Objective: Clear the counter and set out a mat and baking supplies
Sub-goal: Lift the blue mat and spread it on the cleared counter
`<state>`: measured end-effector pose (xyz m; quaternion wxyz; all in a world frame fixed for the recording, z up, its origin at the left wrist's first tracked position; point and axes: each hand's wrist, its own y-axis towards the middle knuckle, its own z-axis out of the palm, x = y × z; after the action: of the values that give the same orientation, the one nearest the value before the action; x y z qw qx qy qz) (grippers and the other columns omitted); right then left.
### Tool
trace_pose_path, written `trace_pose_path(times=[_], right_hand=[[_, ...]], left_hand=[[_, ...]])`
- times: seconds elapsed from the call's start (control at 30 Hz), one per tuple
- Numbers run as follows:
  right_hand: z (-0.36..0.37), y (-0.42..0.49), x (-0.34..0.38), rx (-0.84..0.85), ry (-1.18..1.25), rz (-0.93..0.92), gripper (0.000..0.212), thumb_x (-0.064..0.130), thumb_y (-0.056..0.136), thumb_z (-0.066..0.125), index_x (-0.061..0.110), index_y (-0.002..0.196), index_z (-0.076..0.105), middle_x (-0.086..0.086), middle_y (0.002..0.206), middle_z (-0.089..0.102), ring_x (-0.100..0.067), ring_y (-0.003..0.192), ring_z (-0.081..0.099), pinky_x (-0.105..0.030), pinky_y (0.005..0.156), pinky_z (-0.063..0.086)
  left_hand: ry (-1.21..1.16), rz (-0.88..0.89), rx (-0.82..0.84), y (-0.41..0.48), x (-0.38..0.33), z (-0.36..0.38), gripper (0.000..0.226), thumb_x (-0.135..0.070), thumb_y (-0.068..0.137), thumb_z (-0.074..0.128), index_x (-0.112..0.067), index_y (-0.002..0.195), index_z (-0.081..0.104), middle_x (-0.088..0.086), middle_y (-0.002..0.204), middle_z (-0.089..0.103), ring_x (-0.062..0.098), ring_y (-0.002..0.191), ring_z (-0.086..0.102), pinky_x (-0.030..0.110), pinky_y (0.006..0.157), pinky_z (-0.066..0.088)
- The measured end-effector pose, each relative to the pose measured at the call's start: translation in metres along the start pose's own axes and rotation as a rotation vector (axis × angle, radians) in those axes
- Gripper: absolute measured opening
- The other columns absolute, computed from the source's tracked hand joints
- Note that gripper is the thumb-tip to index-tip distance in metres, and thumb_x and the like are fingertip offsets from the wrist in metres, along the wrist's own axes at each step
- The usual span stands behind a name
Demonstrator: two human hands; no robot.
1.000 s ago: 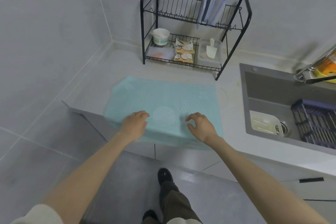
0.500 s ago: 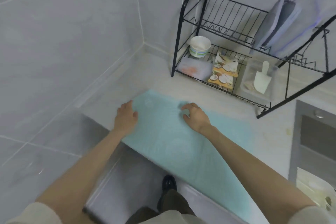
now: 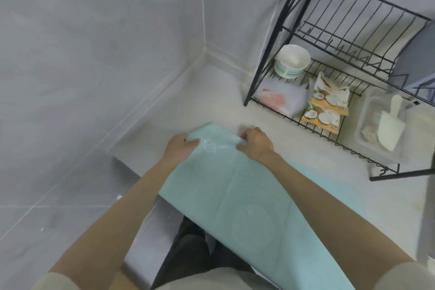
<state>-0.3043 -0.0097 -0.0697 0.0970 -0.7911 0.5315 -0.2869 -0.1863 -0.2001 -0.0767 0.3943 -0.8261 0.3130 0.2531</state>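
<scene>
Left hand (image 3: 180, 148): at the far left corner of the mat (image 3: 235, 200), thumb laid on top of the sheet and fingers curled round its edge, gripping it.

Right hand (image 3: 256, 143): at the mat's far edge, just beside the left hand, fingers curled down onto the sheet. Blur hides whether they pinch it or only press on it. Both forearms run back to pale sleeves at the bottom of the view.

Mat: pale teal, flexible, printed with faint circles. It lies on the table (image 3: 211, 106) between the forearms, with its near part hanging over the table's front edge above dark trousers.

Table: pale stone top, set into a corner of grey tiled wall (image 3: 94, 54).

Dish rack (image 3: 266, 54): black wire, two tiers, standing on the table to the right of the hands and apart from the mat.

Lower tier, left to right:
- Bowl (image 3: 293, 60), white inside with green and blue bands outside, upright at the back left.
- Clear bag (image 3: 280, 97) with something pink-orange inside, lying flat in front of the bowl.
- Packet (image 3: 326, 106), orange, pictured with halved coconuts, lying just beside the bag.
- Clear plastic container (image 3: 369, 129), with a white scoop (image 3: 392, 127) resting in it.

Upper tier: grey boards (image 3: 414, 63) standing on edge at the right, partly cut off by the frame.
</scene>
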Motion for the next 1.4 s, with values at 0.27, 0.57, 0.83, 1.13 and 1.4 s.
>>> trace_pose_path(times=[0.27, 0.57, 0.83, 1.13, 1.4], right_hand=[[-0.012, 0.002, 0.003, -0.155, -0.008, 0.092, 0.020, 0.022, 0.087, 0.056, 0.014, 0.103, 0.065, -0.010, 0.111, 0.058, -0.032, 0.102, 0.057, -0.034, 0.082, 0.045], [-0.029, 0.036, 0.011, -0.318, -0.048, 0.175, 0.022, 0.025, 0.095, 0.047, 0.015, 0.109, 0.059, -0.014, 0.104, 0.065, -0.035, 0.099, 0.058, -0.035, 0.075, 0.043], [-0.020, 0.041, 0.012, -0.344, 0.151, 0.177, 0.036, 0.015, 0.092, 0.044, 0.020, 0.125, 0.056, -0.011, 0.101, 0.068, -0.034, 0.096, 0.059, -0.034, 0.073, 0.044], [-0.013, -0.019, -0.026, -0.402, 0.276, 0.230, 0.026, 0.015, 0.091, 0.049, 0.018, 0.112, 0.064, -0.001, 0.108, 0.065, -0.024, 0.092, 0.061, -0.033, 0.074, 0.051], [0.004, -0.116, -0.116, -0.491, 0.372, 0.584, 0.032, 0.011, 0.089, 0.054, 0.012, 0.121, 0.059, -0.010, 0.124, 0.055, -0.029, 0.112, 0.052, -0.032, 0.083, 0.046]], left_hand=[[0.048, 0.208, -0.043, 0.039, -0.020, -0.015, 0.039, -0.025, 0.085, 0.069, -0.019, 0.053, 0.047, -0.004, 0.053, 0.045, 0.009, 0.051, 0.039, 0.019, 0.047, 0.028], [0.154, 0.243, -0.022, 0.103, -0.069, -0.019, 0.033, -0.027, 0.086, 0.066, -0.009, 0.063, 0.051, 0.009, 0.066, 0.053, 0.017, 0.066, 0.050, 0.029, 0.059, 0.031], [0.238, 0.261, -0.053, 0.121, -0.077, -0.017, 0.013, -0.013, 0.084, 0.061, -0.006, 0.093, 0.068, 0.017, 0.094, 0.068, 0.030, 0.092, 0.063, 0.031, 0.073, 0.041], [0.182, 0.509, 0.041, 0.077, -0.076, 0.024, 0.030, -0.007, 0.085, 0.059, -0.011, 0.115, 0.060, 0.010, 0.106, 0.060, 0.029, 0.106, 0.051, 0.034, 0.092, 0.038], [0.330, 0.804, 0.261, -0.002, -0.092, 0.104, 0.032, -0.008, 0.088, 0.055, -0.011, 0.119, 0.059, 0.010, 0.116, 0.058, 0.029, 0.112, 0.050, 0.034, 0.099, 0.035]])
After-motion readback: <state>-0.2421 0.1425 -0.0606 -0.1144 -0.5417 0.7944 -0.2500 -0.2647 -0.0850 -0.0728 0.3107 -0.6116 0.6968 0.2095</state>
